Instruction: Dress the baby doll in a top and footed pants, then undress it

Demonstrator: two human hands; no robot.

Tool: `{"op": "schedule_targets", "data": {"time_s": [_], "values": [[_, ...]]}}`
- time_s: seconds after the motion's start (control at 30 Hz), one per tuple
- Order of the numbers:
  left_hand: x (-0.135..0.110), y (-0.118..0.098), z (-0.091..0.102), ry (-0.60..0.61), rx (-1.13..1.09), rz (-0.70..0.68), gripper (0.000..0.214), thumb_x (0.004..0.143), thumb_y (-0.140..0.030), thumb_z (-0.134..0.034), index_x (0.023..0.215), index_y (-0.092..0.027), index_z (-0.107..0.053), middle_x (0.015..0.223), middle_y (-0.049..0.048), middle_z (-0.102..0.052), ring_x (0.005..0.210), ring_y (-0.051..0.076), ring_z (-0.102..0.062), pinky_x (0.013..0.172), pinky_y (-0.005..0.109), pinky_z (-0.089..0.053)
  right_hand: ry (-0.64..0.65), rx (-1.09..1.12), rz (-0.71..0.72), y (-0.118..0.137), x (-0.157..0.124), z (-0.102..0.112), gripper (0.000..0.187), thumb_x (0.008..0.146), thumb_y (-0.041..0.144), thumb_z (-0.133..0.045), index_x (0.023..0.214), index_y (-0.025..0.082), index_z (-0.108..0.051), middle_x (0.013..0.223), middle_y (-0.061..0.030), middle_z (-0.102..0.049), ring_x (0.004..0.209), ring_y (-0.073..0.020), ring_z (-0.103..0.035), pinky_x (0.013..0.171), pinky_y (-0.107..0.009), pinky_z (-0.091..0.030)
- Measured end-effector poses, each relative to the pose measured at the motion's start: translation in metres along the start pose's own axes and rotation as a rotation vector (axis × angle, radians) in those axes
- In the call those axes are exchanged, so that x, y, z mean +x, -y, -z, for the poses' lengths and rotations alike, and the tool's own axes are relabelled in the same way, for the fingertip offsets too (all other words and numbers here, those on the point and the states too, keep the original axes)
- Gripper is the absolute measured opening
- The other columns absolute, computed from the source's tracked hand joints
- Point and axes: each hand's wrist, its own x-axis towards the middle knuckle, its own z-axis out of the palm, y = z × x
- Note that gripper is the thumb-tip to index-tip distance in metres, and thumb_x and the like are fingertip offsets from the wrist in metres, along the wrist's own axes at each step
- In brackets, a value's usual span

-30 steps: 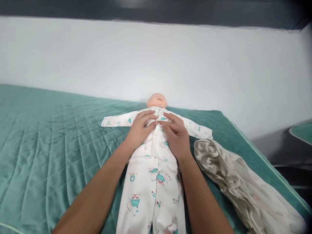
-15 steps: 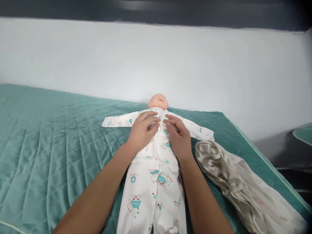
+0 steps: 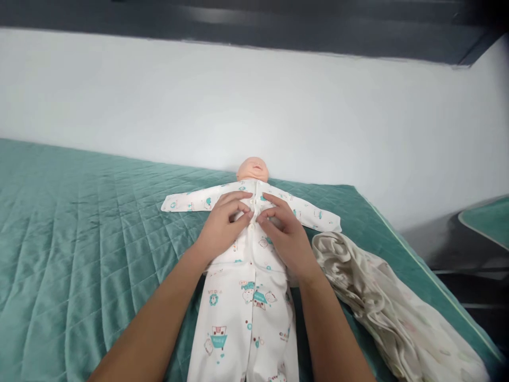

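A baby doll (image 3: 253, 170) lies on its back, dressed in a white baby outfit (image 3: 233, 297) with teal and red animal prints. Whether the outfit is one piece or two I cannot tell. Its sleeves stretch out to both sides. My left hand (image 3: 227, 220) pinches the left edge of the front opening at the chest with thumb and forefinger. Opposite it, my right hand (image 3: 284, 225) pinches the right edge. Between my fingertips a pale button (image 3: 252, 226) shows on the front; my fingers partly cover the cloth there.
Underneath is a green quilted bed cover (image 3: 99, 254). A crumpled cream cloth (image 3: 382, 297) lies to the right of the doll. Behind stands a white wall (image 3: 254, 106) with a dark beam above. A green-topped surface (image 3: 487, 220) appears at the far right.
Both hands have come slightly down the chest, toward a lower button. The collar area now shows more of its cloth. The view has shifted a little.
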Motion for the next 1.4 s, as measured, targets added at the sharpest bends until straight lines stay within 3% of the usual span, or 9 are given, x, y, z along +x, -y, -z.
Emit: {"op": "schedule_targets", "data": {"time_s": [0.13,0.3,0.5,0.83,1.17,1.4], "values": [[0.001,0.002,0.013,0.212,-0.037,0.032,0.014,0.092,-0.029,-0.060,0.083,-0.027,-0.070,0.150,-0.0012,-0.050,0.142,0.026,-0.042,0.114,0.053,-0.041,0.071,-0.057,0.020,-0.001,0.000,0.004,0.006,0.088,0.032,-0.066,0.084,0.029,-0.070,0.150,0.0014,-0.050,0.143,-0.0262,-0.040,0.121,-0.052,-0.025],[0.002,0.004,0.022,0.337,0.009,-0.047,0.008,0.089,-0.033,-0.065,0.087,-0.027,-0.070,0.157,0.0000,-0.041,0.149,0.028,-0.033,0.118,0.055,-0.036,0.134,-0.050,0.054,-0.005,0.001,0.007,0.005,0.088,0.031,-0.067,0.084,0.029,-0.069,0.152,0.0026,-0.047,0.147,-0.0257,-0.034,0.122,-0.053,-0.023],[0.002,0.006,0.022,0.343,0.022,-0.079,0.010,0.088,-0.032,-0.067,0.082,-0.025,-0.067,0.156,0.0001,-0.041,0.150,0.028,-0.029,0.121,0.054,-0.032,0.142,-0.053,0.059,-0.005,0.001,0.005,0.005,0.086,0.028,-0.069,0.081,0.029,-0.069,0.152,0.0031,-0.046,0.149,-0.0256,-0.031,0.124,-0.053,-0.021],[0.006,0.009,0.026,0.423,-0.042,-0.076,0.015,0.092,-0.036,-0.062,0.084,-0.022,-0.064,0.158,0.0011,-0.036,0.150,0.026,-0.027,0.124,0.050,-0.022,0.269,-0.113,0.145,-0.005,0.002,0.014,0.007,0.086,0.026,-0.069,0.092,0.031,-0.068,0.156,0.0041,-0.041,0.151,-0.0264,-0.027,0.124,-0.051,-0.022],[0.005,0.011,0.023,0.392,-0.019,-0.078,0.017,0.094,-0.037,-0.058,0.086,-0.022,-0.061,0.158,0.0017,-0.038,0.150,0.026,-0.027,0.123,0.050,-0.023,0.282,-0.105,0.124,-0.003,0.002,0.014,0.004,0.084,0.026,-0.070,0.084,0.029,-0.069,0.157,0.0058,-0.041,0.152,-0.0272,-0.024,0.124,-0.054,-0.020],[0.005,0.011,0.026,0.399,-0.037,-0.070,0.016,0.093,-0.036,-0.060,0.088,-0.023,-0.065,0.159,0.0011,-0.037,0.150,0.025,-0.028,0.123,0.050,-0.024,0.219,-0.099,0.150,-0.006,0.003,0.009,0.004,0.083,0.026,-0.072,0.082,0.029,-0.071,0.153,0.0055,-0.047,0.149,-0.0271,-0.032,0.123,-0.054,-0.023]]}}
